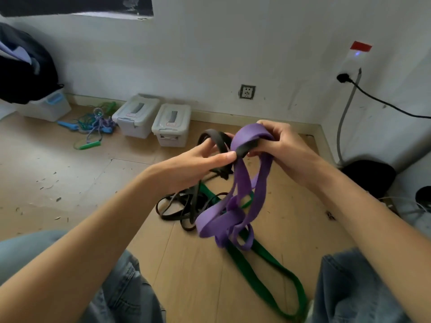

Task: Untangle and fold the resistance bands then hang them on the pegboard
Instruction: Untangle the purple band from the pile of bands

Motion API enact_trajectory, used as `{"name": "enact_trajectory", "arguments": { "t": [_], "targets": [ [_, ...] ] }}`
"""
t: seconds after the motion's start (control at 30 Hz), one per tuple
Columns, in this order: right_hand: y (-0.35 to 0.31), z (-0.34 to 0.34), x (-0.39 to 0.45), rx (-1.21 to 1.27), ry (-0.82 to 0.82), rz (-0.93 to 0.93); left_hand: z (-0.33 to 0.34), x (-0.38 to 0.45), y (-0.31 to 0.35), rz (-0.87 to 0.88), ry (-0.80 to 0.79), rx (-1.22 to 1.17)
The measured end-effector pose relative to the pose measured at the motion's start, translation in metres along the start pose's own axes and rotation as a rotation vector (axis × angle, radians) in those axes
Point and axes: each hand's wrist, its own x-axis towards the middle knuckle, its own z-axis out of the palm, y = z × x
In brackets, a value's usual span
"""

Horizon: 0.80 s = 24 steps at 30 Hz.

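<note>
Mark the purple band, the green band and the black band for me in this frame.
purple band (262, 183), head view, on the strand hanging below the hands.
green band (263, 282), head view, on the strip lying on the floor.
black band (173, 209), head view, on the coils on the floor.

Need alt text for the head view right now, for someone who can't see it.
Both hands, left hand and right hand, hold up a tangle of purple band and black band above a green band on the wooden floor.
</note>
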Motion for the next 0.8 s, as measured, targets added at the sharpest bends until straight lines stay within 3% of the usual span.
{"name": "enact_trajectory", "arguments": {
  "t": [0.07, 0.23, 0.3, 0.4, 0.47, 0.6, 0.73, 0.8],
  "targets": [
    [-0.002, -0.001, 0.001, 0.019, 0.105, -0.004, 0.009, 0.002, 0.0, 0.046, 0.007, -0.07],
    [-0.006, -0.005, 0.003, 0.007, 0.185, -0.065, 0.022, 0.007, 0.002, 0.081, 0.286, 0.029],
    [-0.008, -0.01, 0.003, -0.06, 0.167, -0.041, 0.01, 0.005, 0.014, 0.086, 0.372, -0.006],
    [-0.005, -0.018, 0.005, -0.345, 0.027, 0.015, -0.015, 0.0, 0.035, 0.06, 0.467, -0.299],
    [0.003, -0.014, 0.007, -0.499, -0.067, 0.057, -0.022, -0.003, 0.04, 0.021, 0.458, -0.418],
    [0.033, 0.007, 0.006, -0.748, -0.105, 0.178, -0.016, -0.003, 0.038, -0.036, 0.39, -0.559],
    [0.054, 0.02, -0.006, -1.024, -0.229, 0.392, -0.018, -0.001, 0.04, 0.013, 0.359, -0.806],
    [0.047, 0.013, -0.006, -1.022, -0.225, 0.364, -0.021, 0.0, 0.038, 0.01, 0.408, -0.839]
  ]
}}
